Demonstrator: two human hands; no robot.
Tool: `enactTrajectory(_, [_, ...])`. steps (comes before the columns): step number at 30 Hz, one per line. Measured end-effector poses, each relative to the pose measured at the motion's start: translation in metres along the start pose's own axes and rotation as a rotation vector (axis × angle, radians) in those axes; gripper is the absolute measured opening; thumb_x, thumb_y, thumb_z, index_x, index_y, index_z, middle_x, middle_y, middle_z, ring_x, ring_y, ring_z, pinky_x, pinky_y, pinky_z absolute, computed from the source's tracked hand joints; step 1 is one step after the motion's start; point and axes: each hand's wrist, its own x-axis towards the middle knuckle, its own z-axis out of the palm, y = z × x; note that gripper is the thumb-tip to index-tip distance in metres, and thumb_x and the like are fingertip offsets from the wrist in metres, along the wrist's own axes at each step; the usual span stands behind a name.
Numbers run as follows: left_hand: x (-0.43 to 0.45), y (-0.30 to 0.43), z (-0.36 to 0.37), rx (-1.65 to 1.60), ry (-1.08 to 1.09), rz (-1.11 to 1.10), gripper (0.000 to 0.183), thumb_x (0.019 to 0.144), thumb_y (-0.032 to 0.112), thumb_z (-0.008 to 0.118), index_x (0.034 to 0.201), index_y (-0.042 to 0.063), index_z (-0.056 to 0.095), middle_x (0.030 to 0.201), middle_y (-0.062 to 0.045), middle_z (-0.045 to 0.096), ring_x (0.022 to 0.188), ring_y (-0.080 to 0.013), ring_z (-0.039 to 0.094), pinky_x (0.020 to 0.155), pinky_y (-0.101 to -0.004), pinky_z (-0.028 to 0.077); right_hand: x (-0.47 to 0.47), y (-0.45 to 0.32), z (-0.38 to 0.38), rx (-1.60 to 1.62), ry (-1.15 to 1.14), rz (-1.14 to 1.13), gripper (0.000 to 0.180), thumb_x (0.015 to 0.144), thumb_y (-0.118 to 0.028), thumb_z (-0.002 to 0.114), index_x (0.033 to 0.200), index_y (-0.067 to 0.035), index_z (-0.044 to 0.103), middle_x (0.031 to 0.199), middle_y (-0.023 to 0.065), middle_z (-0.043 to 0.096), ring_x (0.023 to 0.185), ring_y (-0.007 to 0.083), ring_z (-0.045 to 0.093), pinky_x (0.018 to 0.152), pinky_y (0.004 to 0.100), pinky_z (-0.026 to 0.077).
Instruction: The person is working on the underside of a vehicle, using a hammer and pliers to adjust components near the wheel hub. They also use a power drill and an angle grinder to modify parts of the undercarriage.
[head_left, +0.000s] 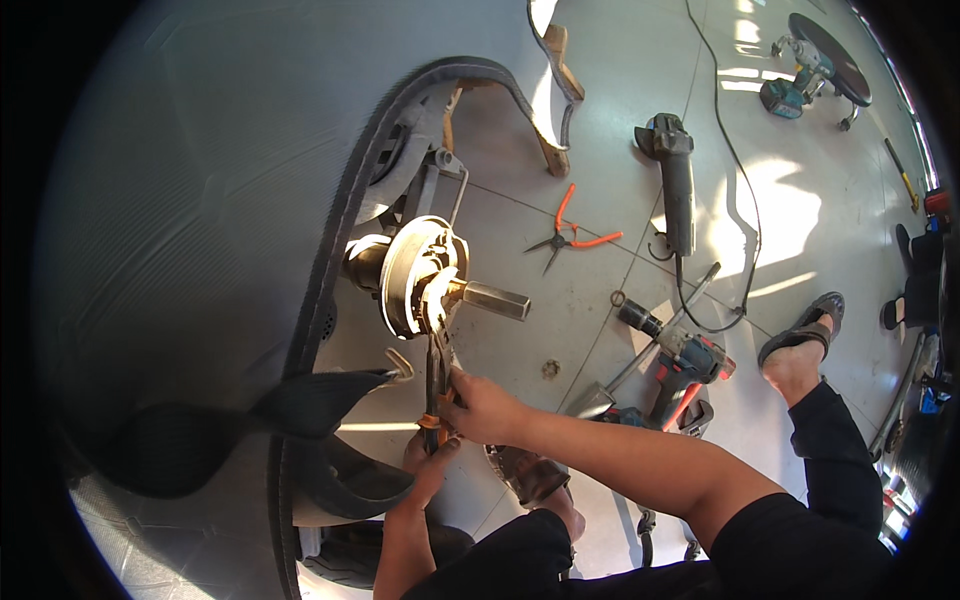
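Note:
Both my hands are on a pair of adjustable-joint pliers (432, 375) with orange and black handles. My left hand (429, 471) grips the lower handle ends; my right hand (484, 409) wraps the handles just above it. The pliers point up toward a wheel hub with a round brake assembly (397, 281), and their jaws are at its outer face. Bright light there hides what exactly they bite. A hexagonal metal piece (496, 298) sticks out to the right from the hub's centre. A grey cover with dark edging (337, 262) drapes around the wheel opening.
A black strap with a metal hook (401, 365) hangs left of the pliers. On the tiled floor lie orange-handled pliers (559, 240), a corded angle grinder (677, 187), a cordless impact wrench (686, 367) and an adjustable wrench (699, 420). Another cordless tool (786, 96) is by a wheeled stool (832, 56).

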Motion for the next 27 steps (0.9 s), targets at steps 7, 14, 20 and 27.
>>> enactTrajectory(7, [-0.007,0.008,0.01,0.011,0.079,-0.088,0.018,0.098,0.02,0.068,0.09,0.006,0.058,0.069,0.001,0.058,0.058,-0.0074,0.05,0.055,-0.0267,0.04,-0.012,-0.002,0.002,0.011,0.085,0.027,0.039,0.096,-0.025,0.064,0.117,0.006,0.053,0.092,0.0289,0.069,0.084,0.046,0.07,0.076,0.0487,0.056])
enactTrajectory(14, [-0.002,-0.012,0.017,0.124,0.231,0.072,0.018,0.1,0.017,0.064,0.093,0.0,0.066,0.072,-0.001,0.061,0.065,-0.0102,0.055,0.062,-0.0288,0.043,-0.04,0.003,-0.007,0.434,-0.037,0.171,0.057,0.097,-0.021,0.065,0.145,0.0,0.044,0.104,0.0189,0.072,0.084,0.0293,0.074,0.076,0.041,0.058])
enactTrajectory(20, [-0.005,0.013,0.013,0.386,0.113,0.02,0.022,0.101,0.015,0.062,0.111,-0.003,0.07,0.092,-0.004,0.071,0.08,-0.0096,0.06,0.076,-0.0274,0.048,-0.018,0.006,-0.005,0.168,0.14,0.025,0.056,0.096,-0.021,0.065,0.144,0.0,0.044,0.112,0.0249,0.069,0.091,0.0373,0.072,0.08,0.0449,0.056])
enactTrajectory(27, [-0.005,0.002,0.014,0.202,0.07,0.127,0.038,0.101,0.018,0.06,0.133,-0.004,0.064,0.122,-0.015,0.073,0.12,-0.0216,0.066,0.106,-0.0339,0.046,-0.013,0.014,-0.012,-0.074,0.21,0.03,0.042,0.094,-0.02,0.067,0.129,-0.002,0.052,0.106,0.0242,0.067,0.096,0.0464,0.066,0.081,0.0507,0.052])
